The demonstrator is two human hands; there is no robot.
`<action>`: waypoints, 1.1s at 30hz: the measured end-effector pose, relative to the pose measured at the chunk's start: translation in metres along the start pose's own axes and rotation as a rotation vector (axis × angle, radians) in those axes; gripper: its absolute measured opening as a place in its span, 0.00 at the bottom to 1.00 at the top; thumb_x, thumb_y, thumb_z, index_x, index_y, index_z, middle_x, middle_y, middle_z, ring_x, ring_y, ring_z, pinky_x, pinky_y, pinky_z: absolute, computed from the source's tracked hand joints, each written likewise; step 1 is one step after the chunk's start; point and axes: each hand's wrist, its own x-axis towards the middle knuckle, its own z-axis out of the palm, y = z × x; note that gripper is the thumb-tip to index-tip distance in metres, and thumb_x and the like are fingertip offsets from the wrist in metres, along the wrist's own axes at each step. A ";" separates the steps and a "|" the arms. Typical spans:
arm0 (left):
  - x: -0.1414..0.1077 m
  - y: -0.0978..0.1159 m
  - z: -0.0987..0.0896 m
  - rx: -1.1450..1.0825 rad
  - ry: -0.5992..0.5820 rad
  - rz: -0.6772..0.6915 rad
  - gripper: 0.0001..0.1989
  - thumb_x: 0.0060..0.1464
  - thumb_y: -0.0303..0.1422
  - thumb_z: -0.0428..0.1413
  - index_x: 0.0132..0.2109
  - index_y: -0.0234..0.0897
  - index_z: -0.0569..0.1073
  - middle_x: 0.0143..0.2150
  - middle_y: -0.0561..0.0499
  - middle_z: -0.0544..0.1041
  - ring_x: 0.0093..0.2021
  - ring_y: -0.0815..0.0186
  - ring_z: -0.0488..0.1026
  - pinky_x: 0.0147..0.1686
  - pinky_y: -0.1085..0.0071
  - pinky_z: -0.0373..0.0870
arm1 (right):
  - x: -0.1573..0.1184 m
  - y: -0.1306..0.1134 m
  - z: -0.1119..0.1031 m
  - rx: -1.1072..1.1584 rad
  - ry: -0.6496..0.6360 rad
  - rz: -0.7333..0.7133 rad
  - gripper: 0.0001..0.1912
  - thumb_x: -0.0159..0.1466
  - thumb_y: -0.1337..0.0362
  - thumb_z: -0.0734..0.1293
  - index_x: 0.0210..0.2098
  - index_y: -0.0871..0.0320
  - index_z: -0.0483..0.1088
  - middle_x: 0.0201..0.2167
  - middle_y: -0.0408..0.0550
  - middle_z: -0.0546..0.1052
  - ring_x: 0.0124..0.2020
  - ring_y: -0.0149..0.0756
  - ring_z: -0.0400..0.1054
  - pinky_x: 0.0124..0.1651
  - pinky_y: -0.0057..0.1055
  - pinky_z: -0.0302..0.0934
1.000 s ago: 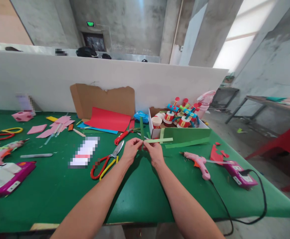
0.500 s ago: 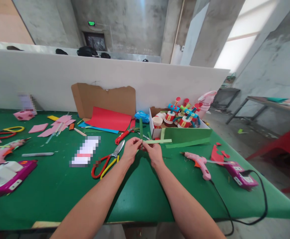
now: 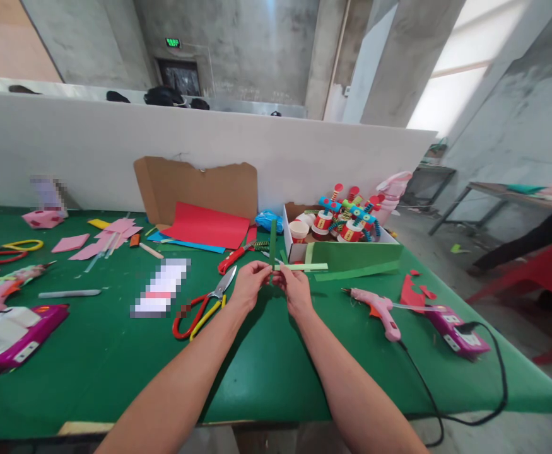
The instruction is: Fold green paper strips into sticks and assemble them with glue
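Two narrow green paper strips meet at right angles between my fingertips, over the middle of the table. One dark green strip [image 3: 273,241] points away from me; a lighter strip [image 3: 311,267] points right. My left hand [image 3: 251,284] pinches them where they meet, its fingers closed. My right hand [image 3: 294,287] is also closed on the strips, just right of that corner. Both sets of fingertips nearly touch and hide the joint. Scissors with red and yellow handles [image 3: 204,309] lie left of my left hand.
Behind my hands stands a box [image 3: 351,257] holding cups and paper figures. Red paper [image 3: 209,226] leans by cardboard [image 3: 195,189]. A pink glue gun [image 3: 375,309] and a purple power strip [image 3: 460,334] lie right. Pink paper [image 3: 115,236] lies left. A person's dark-clothed limb [image 3: 526,236] shows far right.
The upright strip has shifted slightly right, and my right hand's fingers have moved a little along the lighter strip. A person's dark-clothed limb has appeared at the far right.
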 end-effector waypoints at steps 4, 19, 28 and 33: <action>0.000 0.000 -0.001 0.003 -0.005 -0.005 0.17 0.29 0.38 0.67 0.25 0.33 0.70 0.18 0.57 0.68 0.18 0.76 0.62 0.21 0.76 0.58 | -0.001 -0.001 0.000 -0.025 -0.028 -0.047 0.11 0.46 0.58 0.72 0.24 0.60 0.73 0.19 0.42 0.74 0.20 0.28 0.63 0.27 0.27 0.61; 0.001 0.002 -0.004 0.121 -0.054 0.087 0.19 0.38 0.44 0.63 0.25 0.37 0.62 0.17 0.59 0.65 0.16 0.75 0.60 0.17 0.78 0.55 | 0.010 -0.011 -0.013 -0.083 0.108 -0.140 0.16 0.43 0.53 0.74 0.24 0.60 0.76 0.17 0.41 0.72 0.21 0.28 0.62 0.29 0.28 0.60; 0.005 0.010 -0.013 0.099 0.011 0.079 0.20 0.35 0.44 0.65 0.24 0.37 0.64 0.17 0.59 0.66 0.17 0.76 0.60 0.18 0.78 0.56 | 0.027 -0.035 -0.038 0.141 0.308 -0.275 0.17 0.41 0.55 0.75 0.26 0.60 0.74 0.16 0.37 0.70 0.18 0.24 0.59 0.26 0.26 0.58; -0.002 0.021 -0.012 0.005 -0.244 0.010 0.21 0.35 0.43 0.66 0.26 0.36 0.64 0.18 0.58 0.68 0.18 0.75 0.63 0.20 0.78 0.59 | 0.020 -0.040 -0.035 0.110 0.190 -0.144 0.17 0.43 0.53 0.75 0.25 0.59 0.73 0.19 0.40 0.72 0.20 0.26 0.63 0.26 0.25 0.59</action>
